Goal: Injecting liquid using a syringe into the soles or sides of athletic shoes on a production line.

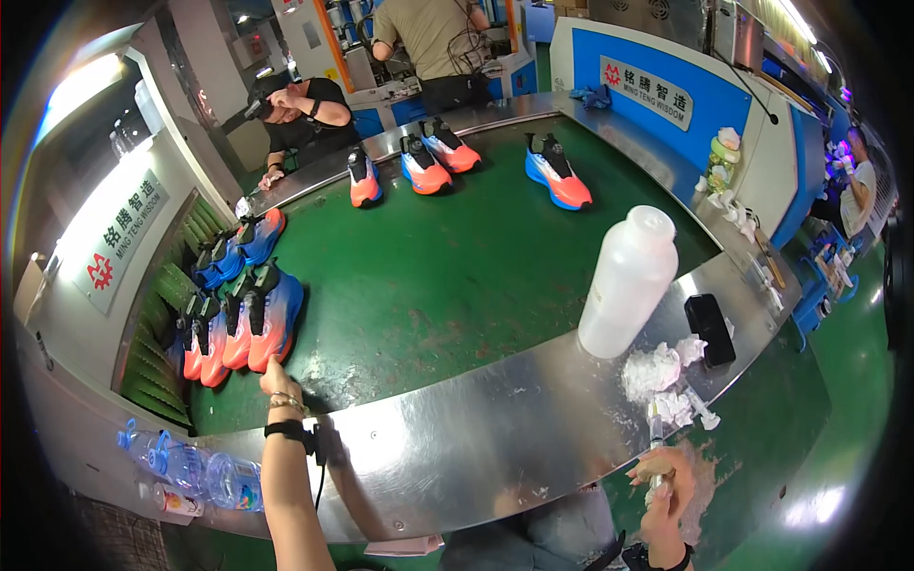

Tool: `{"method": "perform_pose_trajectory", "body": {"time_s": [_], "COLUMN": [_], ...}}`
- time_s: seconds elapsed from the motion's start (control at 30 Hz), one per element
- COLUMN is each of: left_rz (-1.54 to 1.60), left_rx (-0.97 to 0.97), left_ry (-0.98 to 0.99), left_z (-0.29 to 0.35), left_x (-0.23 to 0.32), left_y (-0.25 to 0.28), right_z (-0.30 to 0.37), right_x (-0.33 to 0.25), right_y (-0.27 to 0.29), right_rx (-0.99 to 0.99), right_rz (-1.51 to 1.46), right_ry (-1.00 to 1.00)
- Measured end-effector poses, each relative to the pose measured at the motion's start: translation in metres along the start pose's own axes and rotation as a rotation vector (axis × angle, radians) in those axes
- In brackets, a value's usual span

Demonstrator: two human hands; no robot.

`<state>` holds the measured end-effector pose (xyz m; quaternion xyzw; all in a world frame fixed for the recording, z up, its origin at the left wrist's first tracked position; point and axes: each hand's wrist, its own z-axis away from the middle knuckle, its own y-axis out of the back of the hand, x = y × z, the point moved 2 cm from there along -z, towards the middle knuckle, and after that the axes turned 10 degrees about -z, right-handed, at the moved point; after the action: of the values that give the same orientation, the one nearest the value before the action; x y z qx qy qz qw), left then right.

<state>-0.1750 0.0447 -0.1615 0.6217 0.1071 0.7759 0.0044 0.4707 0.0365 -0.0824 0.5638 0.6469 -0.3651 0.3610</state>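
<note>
My left hand reaches to the left side of the green belt, its fingers closed on the toe of an orange-and-blue sneaker. That sneaker is at the right end of a row of similar sneakers, standing close together. More blue-and-orange sneakers stand just behind the row. Off the table's front edge at the right, my right hand is closed around a slim syringe that points up toward crumpled white tissue. My palm hides part of the syringe.
A white plastic bottle and a black phone stand near the tissue on the metal rim. Farther back are several sneakers on the belt. Water bottles lie at lower left. A person sits across the table.
</note>
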Motion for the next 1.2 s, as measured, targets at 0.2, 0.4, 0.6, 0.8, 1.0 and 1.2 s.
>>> {"method": "perform_pose_trajectory", "body": {"time_s": [0.2,0.4,0.6,0.8,1.0,1.2], "left_rz": [0.148,0.020,-0.005,0.000,0.229,-0.061], "left_rx": [-1.008,-1.339,-1.620,-1.848,-1.628,-1.177], "left_ry": [0.032,0.094,0.252,0.551,0.553,0.219], "left_z": [0.092,0.226,0.339,0.441,0.512,0.475], "left_x": [0.003,0.015,-0.007,-0.040,-0.041,-0.021], "left_y": [-0.059,-0.144,-0.230,-0.322,-0.398,-0.436], "right_z": [-0.013,-0.001,-0.002,-0.020,-0.046,-0.043], "right_x": [0.022,0.037,0.047,0.049,0.032,0.030], "right_y": [-0.002,0.011,0.020,0.024,0.015,0.011], "right_rx": [0.037,0.193,0.060,0.017,-0.024,-0.058], "right_rz": [-0.075,-0.100,-0.085,-0.014,0.166,0.156], "right_ry": [-0.134,-0.271,-0.161,-0.130,-0.032,0.019]}}
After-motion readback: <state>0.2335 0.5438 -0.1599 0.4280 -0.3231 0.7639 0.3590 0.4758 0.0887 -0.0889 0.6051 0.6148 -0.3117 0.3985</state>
